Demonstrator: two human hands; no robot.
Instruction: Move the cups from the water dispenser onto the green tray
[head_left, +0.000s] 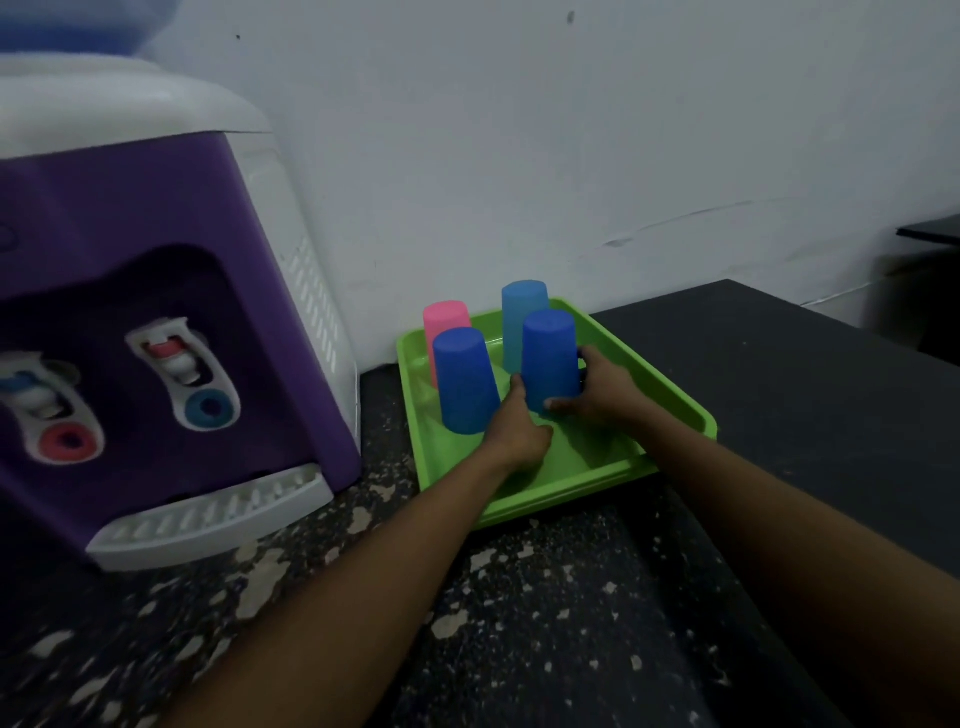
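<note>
Several upside-down plastic cups stand on the green tray (675, 410): a pink cup (444, 317) at the back left, a light blue cup (522, 306) at the back, and a dark blue cup (465, 382) at the front left. Both hands hold a second dark blue cup (549, 358) near the tray's middle. My left hand (517, 428) touches its lower left side. Wrapped around its right side and base is my right hand (597, 389). The purple and white water dispenser (156, 322) stands to the left of the tray; no cup is seen on it.
The dispenser's white drip tray (208, 514) juts out at the lower left. A speckled dark counter (519, 613) carries everything. A white wall runs behind. A dark table edge (930, 228) shows at the far right.
</note>
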